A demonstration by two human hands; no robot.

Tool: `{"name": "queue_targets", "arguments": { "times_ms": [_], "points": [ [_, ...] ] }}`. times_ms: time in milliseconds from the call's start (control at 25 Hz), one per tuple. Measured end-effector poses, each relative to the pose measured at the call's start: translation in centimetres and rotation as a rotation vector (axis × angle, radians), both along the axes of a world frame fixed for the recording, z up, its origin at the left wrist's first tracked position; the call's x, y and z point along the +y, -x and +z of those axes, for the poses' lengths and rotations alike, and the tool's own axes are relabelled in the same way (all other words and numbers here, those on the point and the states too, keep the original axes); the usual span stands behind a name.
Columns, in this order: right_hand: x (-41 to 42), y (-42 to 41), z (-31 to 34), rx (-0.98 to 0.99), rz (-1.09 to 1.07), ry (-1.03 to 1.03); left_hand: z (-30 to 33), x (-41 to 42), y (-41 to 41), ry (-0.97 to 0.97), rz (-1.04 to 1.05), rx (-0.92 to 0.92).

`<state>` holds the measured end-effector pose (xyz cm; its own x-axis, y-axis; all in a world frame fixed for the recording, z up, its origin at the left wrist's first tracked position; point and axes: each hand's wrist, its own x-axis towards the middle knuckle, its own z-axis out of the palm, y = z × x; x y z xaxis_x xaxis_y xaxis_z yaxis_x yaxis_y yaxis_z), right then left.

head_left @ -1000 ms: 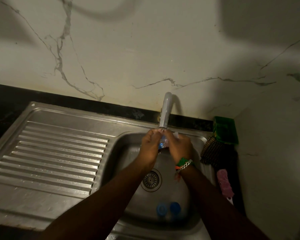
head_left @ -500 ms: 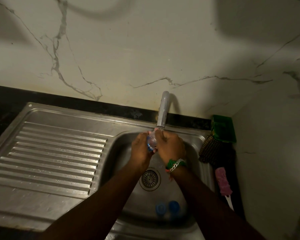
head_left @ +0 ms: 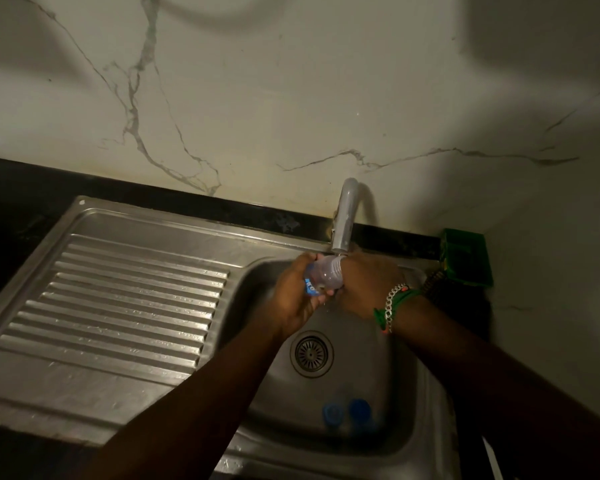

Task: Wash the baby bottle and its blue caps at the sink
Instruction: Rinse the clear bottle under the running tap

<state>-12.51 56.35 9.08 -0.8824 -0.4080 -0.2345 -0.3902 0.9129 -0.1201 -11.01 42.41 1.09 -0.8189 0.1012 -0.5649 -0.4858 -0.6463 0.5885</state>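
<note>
Both hands gripped the bottle under the tap, over the sink: L hand wrapped its lower part w/ the blue print, R hand covered the far end. Two blue caps lay side by side on the basin floor near the front wall, drain between them & the hands. Drainboard sat to the left, a green box at the right corner; forearms hid part of the basin.

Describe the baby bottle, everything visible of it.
The bottle is clear, ribbed plastic with a blue printed mark on its lower left side. It is held tilted just under the tap spout, above the sink basin. The left hand grips it from the left, the right hand from the right, hiding much of it. No cap shows on it.
</note>
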Motion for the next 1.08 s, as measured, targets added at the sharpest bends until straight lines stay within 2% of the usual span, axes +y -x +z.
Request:
{"name": "queue_targets", "arguments": {
  "times_ms": [80, 160, 200, 320, 480, 560, 720, 880, 1000, 1080],
  "points": [
    [-0.6, 0.1, -0.6, -0.186, -0.096, 0.193, -0.3, 0.2, 0.2, 0.084, 0.029, 0.067],
    [-1.0, 0.1, -0.9, -0.395, -0.085, 0.307, -0.5, 0.3, 0.0, 0.145, 0.036, 0.076],
    [-0.9, -0.2, -0.9, -0.408, -0.106, 0.285, -0.5, 0.3, 0.0, 0.173, 0.016, 0.076],
    [-0.6, -1.4, -1.0, -0.271, -0.234, 0.150, -0.7, -0.2, 0.0, 0.258, -0.048, 0.086],
    [-0.7, -1.9, -0.9, -0.262, -0.156, 0.194, -0.4, 0.0, 0.1, 0.268, -0.042, 0.089],
    [-0.7, -2.0, -1.1, -0.228, -0.250, 0.199, -0.4, 0.2, 0.2, 0.304, -0.064, 0.107],
    [-0.7, -1.5, -1.8, -0.393, -0.256, 0.361, -0.6, 0.2, -0.3, 0.308, -0.011, 0.153],
    [-0.5, -2.0, -2.2, -0.291, -0.305, 0.272, -0.6, 0.3, -0.1, 0.412, -0.006, 0.143],
    [-0.5, -1.7, -2.4, -0.441, -0.214, 0.373, -0.6, 0.1, 0.0, 0.426, 0.018, 0.123],
    [-0.1, -2.0, -2.7, -0.431, -0.305, 0.376, -0.8, -0.2, 0.0, 0.453, -0.018, 0.175]
  ]
}}
